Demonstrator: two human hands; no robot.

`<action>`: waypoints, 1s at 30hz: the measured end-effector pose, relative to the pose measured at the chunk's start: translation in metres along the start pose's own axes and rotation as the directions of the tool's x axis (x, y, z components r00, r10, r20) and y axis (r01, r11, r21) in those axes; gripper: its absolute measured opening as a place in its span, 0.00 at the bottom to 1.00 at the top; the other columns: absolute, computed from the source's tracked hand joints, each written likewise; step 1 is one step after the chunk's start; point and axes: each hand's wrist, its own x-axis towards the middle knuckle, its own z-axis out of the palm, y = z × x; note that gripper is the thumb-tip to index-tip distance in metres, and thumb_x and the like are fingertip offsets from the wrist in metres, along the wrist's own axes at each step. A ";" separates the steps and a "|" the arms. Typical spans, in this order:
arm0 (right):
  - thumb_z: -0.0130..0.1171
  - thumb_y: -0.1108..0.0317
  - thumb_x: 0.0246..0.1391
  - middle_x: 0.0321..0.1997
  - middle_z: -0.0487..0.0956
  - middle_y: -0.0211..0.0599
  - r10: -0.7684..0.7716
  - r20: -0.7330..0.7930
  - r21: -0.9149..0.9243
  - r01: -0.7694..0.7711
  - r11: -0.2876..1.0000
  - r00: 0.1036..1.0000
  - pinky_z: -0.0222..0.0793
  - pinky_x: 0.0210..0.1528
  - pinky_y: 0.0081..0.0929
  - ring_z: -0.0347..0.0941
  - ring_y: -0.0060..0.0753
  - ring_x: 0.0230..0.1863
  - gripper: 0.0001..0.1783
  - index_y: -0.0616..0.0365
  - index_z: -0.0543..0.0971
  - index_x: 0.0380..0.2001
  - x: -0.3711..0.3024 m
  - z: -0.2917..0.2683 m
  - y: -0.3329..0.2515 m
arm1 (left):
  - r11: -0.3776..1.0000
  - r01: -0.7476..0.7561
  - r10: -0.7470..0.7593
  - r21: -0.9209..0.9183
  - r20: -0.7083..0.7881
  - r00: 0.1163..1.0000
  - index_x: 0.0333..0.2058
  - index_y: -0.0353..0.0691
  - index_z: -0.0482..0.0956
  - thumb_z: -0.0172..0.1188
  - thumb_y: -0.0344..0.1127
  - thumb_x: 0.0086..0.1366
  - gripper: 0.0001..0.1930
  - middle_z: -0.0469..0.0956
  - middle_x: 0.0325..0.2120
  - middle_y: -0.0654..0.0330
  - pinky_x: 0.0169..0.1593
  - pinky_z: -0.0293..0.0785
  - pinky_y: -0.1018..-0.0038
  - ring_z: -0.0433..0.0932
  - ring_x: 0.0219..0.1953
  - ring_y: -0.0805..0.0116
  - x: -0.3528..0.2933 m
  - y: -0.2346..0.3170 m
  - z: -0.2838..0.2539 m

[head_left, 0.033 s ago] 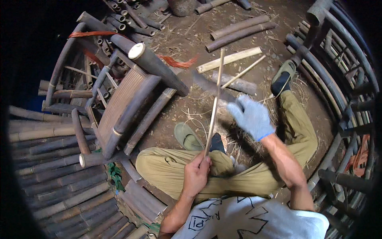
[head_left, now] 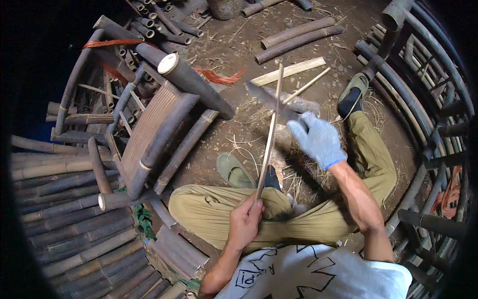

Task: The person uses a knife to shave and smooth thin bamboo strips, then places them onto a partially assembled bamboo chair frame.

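Observation:
My bare left hand (head_left: 246, 223) grips the near end of a long split bamboo strip (head_left: 270, 139), which slants up and away from me. In its blue-grey glove, my right hand (head_left: 319, 139) is closed around the handle of a broad-bladed knife (head_left: 261, 96); the handle itself is hidden by the fingers. The dark blade reaches left and crosses the strip near its far part. Whether the edge bites into the strip, I cannot tell. Below the crossing stands a short wooden block (head_left: 283, 135), partly hidden by the strip.
A thin bamboo stick (head_left: 306, 85), a pale split piece (head_left: 289, 71) and two dark bamboo lengths (head_left: 301, 36) lie beyond. A bamboo chair (head_left: 154, 129) is at left, with a bamboo slat platform (head_left: 84, 219) nearer. Bamboo frames (head_left: 423, 94) line the right. A green clog (head_left: 233, 170) sits by my knee.
My right hand and the knife have shifted slightly up and to the right. The blade looks sharper now, less smeared by motion. My left hand keeps its grip on the strip.

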 end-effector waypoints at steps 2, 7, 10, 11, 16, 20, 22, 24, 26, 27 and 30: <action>0.53 0.37 0.60 0.32 0.82 0.52 -0.001 -0.057 -0.035 -0.001 0.999 0.998 0.76 0.35 0.50 0.80 0.59 0.34 0.29 0.55 0.81 0.38 0.016 -0.010 0.019 | 1.000 0.003 -0.003 -0.009 0.023 1.000 0.55 0.35 0.77 0.53 0.32 0.73 0.16 0.73 0.28 0.68 0.28 0.63 0.83 0.67 0.26 0.82 -0.019 -0.008 -0.005; 0.50 0.35 0.61 0.34 0.82 0.52 -0.047 -0.022 -0.178 0.042 0.983 0.999 0.75 0.42 0.51 0.80 0.59 0.38 0.31 0.54 0.82 0.40 0.025 -0.016 0.027 | 1.000 0.031 -0.031 -0.005 0.030 0.999 0.56 0.35 0.78 0.54 0.32 0.73 0.16 0.74 0.29 0.68 0.29 0.64 0.83 0.67 0.27 0.82 -0.044 -0.010 -0.022; 0.43 0.38 0.65 0.38 0.81 0.58 0.056 -0.265 -0.048 -0.071 0.996 0.963 0.72 0.46 0.51 0.79 0.62 0.42 0.35 0.63 0.82 0.32 0.086 -0.026 0.139 | 0.985 0.173 -0.173 0.001 0.059 0.983 0.54 0.35 0.79 0.53 0.31 0.72 0.15 0.76 0.27 0.66 0.30 0.68 0.82 0.70 0.25 0.80 -0.092 -0.031 -0.043; 0.42 0.40 0.67 0.35 0.80 0.59 0.118 -0.224 -0.003 -0.122 0.993 0.968 0.70 0.44 0.52 0.78 0.62 0.40 0.35 0.65 0.79 0.30 0.089 -0.039 0.128 | 0.950 0.304 -0.303 -0.071 0.033 0.953 0.54 0.35 0.79 0.53 0.30 0.72 0.15 0.77 0.27 0.64 0.31 0.70 0.81 0.72 0.25 0.78 -0.109 -0.038 -0.054; 0.52 0.43 0.63 0.32 0.79 0.56 -0.044 -0.094 0.117 0.055 0.992 0.995 0.71 0.40 0.50 0.77 0.60 0.34 0.28 0.62 0.78 0.32 0.021 -0.031 0.028 | 0.923 0.207 -0.197 -0.323 0.064 0.978 0.63 0.37 0.70 0.44 0.35 0.77 0.20 0.71 0.18 0.65 0.19 0.61 0.81 0.64 0.15 0.80 -0.026 -0.005 -0.033; 0.60 0.42 0.56 0.27 0.80 0.49 -0.296 0.028 0.157 0.288 0.945 0.955 0.74 0.34 0.47 0.79 0.57 0.31 0.25 0.56 0.80 0.32 -0.050 0.002 -0.038 | 0.897 0.047 -0.075 -0.439 -0.046 0.996 0.42 0.37 0.76 0.45 0.40 0.77 0.14 0.69 0.17 0.66 0.16 0.57 0.82 0.62 0.13 0.80 0.042 0.037 -0.008; 0.61 0.41 0.55 0.27 0.80 0.48 -0.324 0.095 0.206 0.300 0.931 0.941 0.75 0.33 0.46 0.79 0.57 0.30 0.25 0.55 0.81 0.33 -0.062 0.004 -0.049 | 0.833 0.085 -0.101 -0.547 0.000 0.995 0.47 0.37 0.76 0.46 0.37 0.77 0.13 0.69 0.17 0.66 0.16 0.56 0.82 0.62 0.14 0.81 0.050 0.045 -0.006; 0.62 0.41 0.54 0.26 0.80 0.48 -0.302 0.094 0.253 0.271 0.929 0.949 0.74 0.32 0.46 0.79 0.56 0.30 0.25 0.55 0.80 0.32 -0.065 0.010 -0.047 | 0.862 0.133 -0.173 -0.489 -0.038 0.984 0.41 0.38 0.75 0.46 0.38 0.77 0.11 0.69 0.17 0.67 0.16 0.56 0.82 0.62 0.14 0.81 0.048 0.055 0.001; 0.61 0.41 0.55 0.27 0.80 0.49 -0.327 0.049 0.218 0.309 0.926 0.944 0.74 0.32 0.46 0.79 0.56 0.30 0.25 0.55 0.80 0.31 -0.065 0.012 -0.045 | 0.869 0.141 -0.193 -0.473 -0.063 0.979 0.41 0.37 0.75 0.47 0.38 0.77 0.11 0.68 0.16 0.68 0.16 0.56 0.82 0.61 0.14 0.81 0.046 0.056 0.004; 0.61 0.41 0.55 0.27 0.80 0.50 -0.341 0.028 0.202 0.329 0.922 0.940 0.74 0.32 0.46 0.79 0.55 0.30 0.25 0.55 0.80 0.31 -0.063 0.014 -0.043 | 0.865 0.124 -0.178 -0.486 -0.067 0.982 0.44 0.37 0.76 0.47 0.37 0.77 0.12 0.68 0.16 0.68 0.16 0.56 0.82 0.61 0.14 0.81 0.044 0.054 0.004; 0.60 0.40 0.56 0.27 0.80 0.51 -0.133 -0.049 0.203 0.141 0.969 0.990 0.74 0.32 0.47 0.80 0.55 0.30 0.26 0.55 0.79 0.32 -0.036 0.016 -0.038 | 0.920 0.140 -0.167 -0.367 -0.043 0.985 0.54 0.39 0.75 0.47 0.39 0.77 0.15 0.68 0.17 0.68 0.16 0.56 0.82 0.60 0.13 0.82 0.026 0.050 0.009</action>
